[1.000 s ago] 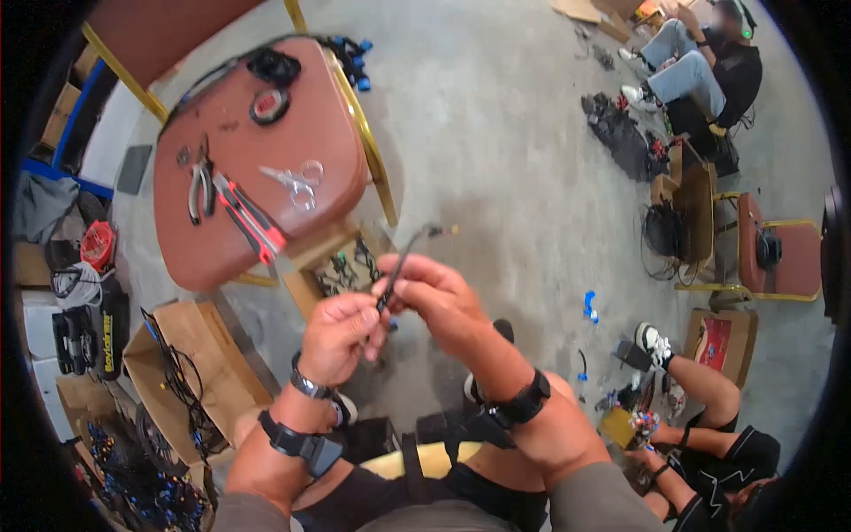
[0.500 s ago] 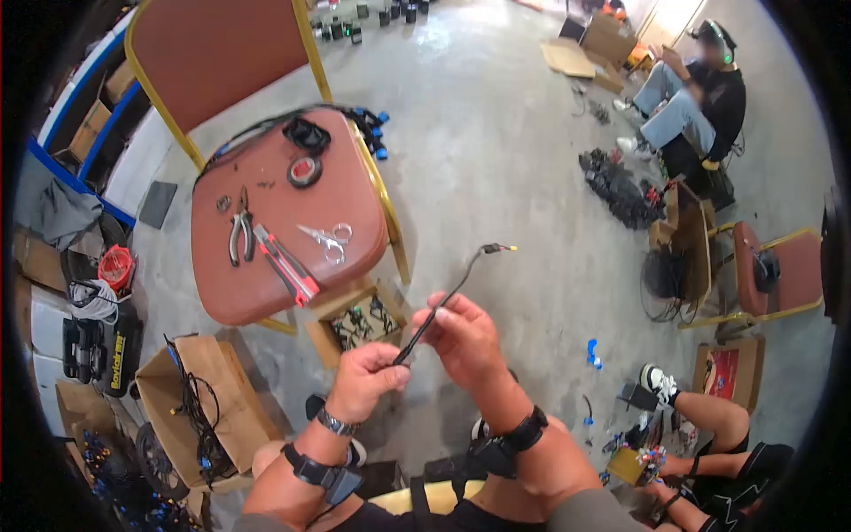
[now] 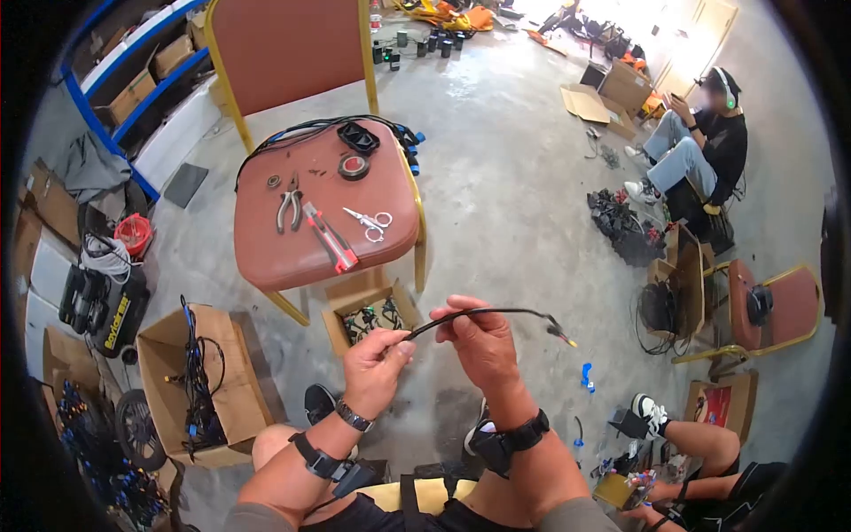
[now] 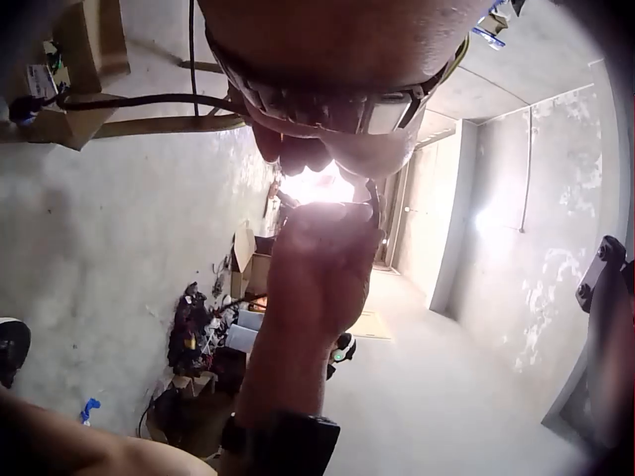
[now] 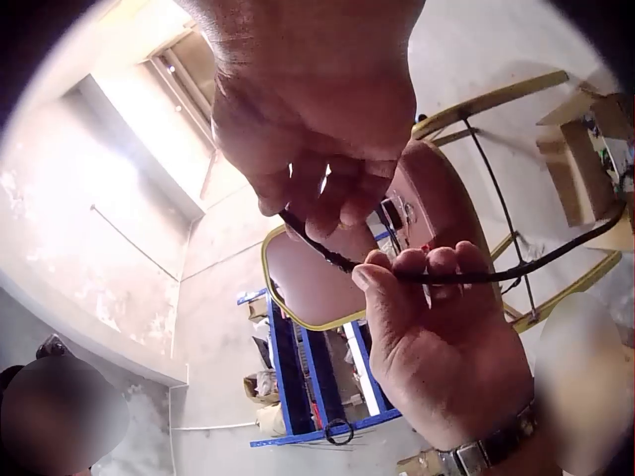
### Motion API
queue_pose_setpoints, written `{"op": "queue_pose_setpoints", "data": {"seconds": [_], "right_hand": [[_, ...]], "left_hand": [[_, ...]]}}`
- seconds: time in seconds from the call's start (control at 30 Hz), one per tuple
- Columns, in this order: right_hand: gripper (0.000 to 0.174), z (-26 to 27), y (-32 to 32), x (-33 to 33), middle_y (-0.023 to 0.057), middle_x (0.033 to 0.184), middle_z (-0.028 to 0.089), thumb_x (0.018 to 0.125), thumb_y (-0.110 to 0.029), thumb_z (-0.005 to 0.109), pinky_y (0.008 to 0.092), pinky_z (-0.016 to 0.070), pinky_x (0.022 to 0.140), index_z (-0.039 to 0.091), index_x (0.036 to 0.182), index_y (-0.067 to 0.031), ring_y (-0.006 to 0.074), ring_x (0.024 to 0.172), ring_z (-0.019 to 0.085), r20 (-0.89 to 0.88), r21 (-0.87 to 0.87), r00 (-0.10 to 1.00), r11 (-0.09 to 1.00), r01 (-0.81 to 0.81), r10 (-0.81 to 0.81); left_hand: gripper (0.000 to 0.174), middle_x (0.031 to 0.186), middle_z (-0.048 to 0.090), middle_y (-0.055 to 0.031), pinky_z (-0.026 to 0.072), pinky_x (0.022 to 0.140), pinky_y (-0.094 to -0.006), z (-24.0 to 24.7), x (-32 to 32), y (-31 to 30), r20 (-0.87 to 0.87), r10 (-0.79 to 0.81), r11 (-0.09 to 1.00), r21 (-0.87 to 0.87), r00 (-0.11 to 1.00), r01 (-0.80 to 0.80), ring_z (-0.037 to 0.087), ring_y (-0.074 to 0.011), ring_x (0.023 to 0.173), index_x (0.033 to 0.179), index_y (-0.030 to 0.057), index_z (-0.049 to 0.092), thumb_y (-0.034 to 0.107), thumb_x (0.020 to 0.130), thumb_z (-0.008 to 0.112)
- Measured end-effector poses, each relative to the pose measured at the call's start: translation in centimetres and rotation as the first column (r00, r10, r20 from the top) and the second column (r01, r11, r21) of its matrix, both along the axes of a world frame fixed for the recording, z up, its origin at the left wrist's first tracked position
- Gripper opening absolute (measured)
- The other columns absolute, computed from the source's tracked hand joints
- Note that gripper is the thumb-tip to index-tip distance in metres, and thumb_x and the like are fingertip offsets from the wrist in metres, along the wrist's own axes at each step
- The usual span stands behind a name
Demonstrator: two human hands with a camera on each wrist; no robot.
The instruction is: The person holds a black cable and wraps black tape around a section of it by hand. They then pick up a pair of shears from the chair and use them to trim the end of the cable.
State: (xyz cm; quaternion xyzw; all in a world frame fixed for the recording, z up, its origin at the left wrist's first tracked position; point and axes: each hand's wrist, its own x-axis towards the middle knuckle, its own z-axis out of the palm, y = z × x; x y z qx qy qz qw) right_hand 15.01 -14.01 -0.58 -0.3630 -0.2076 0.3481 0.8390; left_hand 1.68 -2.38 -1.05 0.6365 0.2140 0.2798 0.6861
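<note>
In the head view, the left hand (image 3: 372, 368) pinches a black cable (image 3: 510, 310) between thumb and fingers. The right hand (image 3: 483, 350) grips it farther along with bent fingers, and the cable curves beyond that hand to a thin end with small coloured tips. Ahead and to the left, a chair (image 3: 306, 257) carries pliers (image 3: 290, 206), a red cutter (image 3: 330, 241), scissors (image 3: 370, 223), a roll of tape (image 3: 354, 168) and cables with blue connectors (image 3: 415, 140). A small cardboard box (image 3: 337, 332) of parts lies just in front of the chair, and a larger box (image 3: 244, 377) with cables stands to the left.

In the left wrist view, the left hand is above and the right hand below, their fingers close together against bright glare; the grip there cannot be made out.

In the right wrist view, the right hand's fingertips hold the cable above, while the left hand, palm visible, has it across its bent fingers, under the thumb.
</note>
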Motion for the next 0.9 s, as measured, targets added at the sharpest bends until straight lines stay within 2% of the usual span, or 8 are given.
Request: {"op": "queue_pose_setpoints", "data": {"seconds": [0.03, 0.1, 0.17, 0.2, 0.3, 0.53, 0.77, 0.9], "right_hand": [[0.019, 0.6, 0.0, -0.2, 0.0132, 0.1, 0.07, 0.092, -0.006, 0.062, 0.0264, 0.051, 0.07, 0.065, 0.11, -0.0017, 0.0132, 0.079, 0.062, 0.102, -0.059, 0.993, 0.996, 0.064, -0.058], [0.016, 0.5, -0.4, -0.1, 0.0126, 0.098, 0.07, 0.091, -0.005, 0.062, 0.0259, 0.0506, 0.068, 0.066, 0.107, -0.0011, 0.0117, 0.076, 0.061, 0.14, -0.108, 0.989, 0.992, 0.062, -0.047], [0.009, 0.3, -0.6, 0.0, 0.0102, 0.092, 0.071, 0.091, -0.006, 0.064, 0.0238, 0.0493, 0.06, 0.066, 0.097, -0.0001, 0.0081, 0.067, 0.058, 0.196, -0.183, 0.979, 0.979, 0.087, -0.05], [0.009, 0.2, -0.8, 0.1, 0.0102, 0.092, 0.071, 0.091, -0.006, 0.064, 0.0238, 0.0493, 0.06, 0.066, 0.097, -0.0001, 0.0081, 0.067, 0.058, 0.19, -0.191, 0.98, 0.977, 0.09, -0.053], [0.006, 0.2, -1.3, 0.2, 0.0066, 0.083, 0.07, 0.091, -0.006, 0.063, 0.022, 0.0475, 0.054, 0.066, 0.092, -0.0013, 0.0076, 0.061, 0.058, 0.272, -0.314, 0.962, 0.944, 0.101, -0.013], [0.008, 0.7, -1.5, 0.4, 0.0054, 0.079, 0.068, 0.093, -0.01, 0.061, 0.023, 0.0478, 0.054, 0.064, 0.089, -0.0036, 0.008, 0.06, 0.058, 0.168, -0.39, 0.984, 0.921, 0.018, 0.053], [0.012, 0.1, -1.3, 0.8, 0.0045, 0.077, 0.067, 0.094, -0.015, 0.061, 0.0237, 0.0481, 0.054, 0.063, 0.089, -0.0047, 0.0086, 0.058, 0.058, 0.053, -0.395, 0.996, 0.918, -0.042, 0.069], [0.012, 0.0, -1.2, 0.9, 0.0042, 0.077, 0.066, 0.094, -0.016, 0.061, 0.0234, 0.0479, 0.054, 0.063, 0.088, -0.0049, 0.0083, 0.058, 0.057, 0.019, -0.385, 0.998, 0.921, -0.052, 0.065]], "left_hand": [[0.013, 0.084, 0.062, -0.0054, 0.0501, 0.063, -0.0254, -0.3, -0.2, 0.0, -0.06, -0.047, 0.997, -0.056, 0.997, 0.044, 0.061, -0.0126, 0.069, 0.1, -0.0045, 0.065, 0.002, 0.09, 0.062], [0.017, 0.073, 0.061, -0.0035, 0.0472, 0.059, -0.024, -0.2, -0.5, -0.2, -0.131, -0.133, 0.975, -0.196, 0.982, 0.106, 0.058, -0.011, 0.063, 0.097, -0.0047, 0.065, 0.011, 0.093, 0.061], [0.018, 0.072, 0.061, -0.0032, 0.0456, 0.057, -0.0235, -0.2, -1.1, -0.2, -0.158, -0.21, 0.953, -0.254, 0.965, 0.166, 0.056, -0.0105, 0.061, 0.095, -0.0041, 0.066, 0.013, 0.094, 0.06], [0.019, 0.071, 0.06, -0.0029, 0.0439, 0.056, -0.0231, -0.2, -1.3, -0.3, -0.177, -0.292, 0.923, -0.309, 0.94, 0.228, 0.055, -0.01, 0.059, 0.094, -0.0034, 0.066, 0.015, 0.094, 0.06], [0.021, 0.068, 0.058, -0.002, 0.0392, 0.05, -0.0226, -0.2, -1.8, -0.7, -0.172, -0.354, 0.883, -0.385, 0.919, 0.268, 0.049, -0.0087, 0.055, 0.092, -0.0024, 0.065, 0.018, 0.094, 0.059], [0.021, 0.062, 0.055, -0.0004, 0.0331, 0.045, -0.0219, 0.0, -2.2, -0.8, -0.11, -0.413, 0.811, -0.497, 0.904, 0.309, 0.044, -0.0073, 0.05, 0.093, -0.0025, 0.066, 0.017, 0.093, 0.06], [0.022, 0.064, 0.052, 0.004, 0.0298, 0.045, -0.019, 0.0, -2.0, -0.7, -0.074, -0.431, 0.803, -0.486, 0.899, 0.345, 0.041, -0.0029, 0.051, 0.098, -0.0021, 0.067, 0.018, 0.095, 0.06], [0.02, 0.066, 0.054, 0.004, 0.0312, 0.045, -0.0186, -0.1, -1.9, -0.8, -0.091, -0.4, 0.843, -0.428, 0.912, 0.326, 0.043, -0.0023, 0.053, 0.1, -0.0013, 0.067, 0.016, 0.093, 0.063]]}}
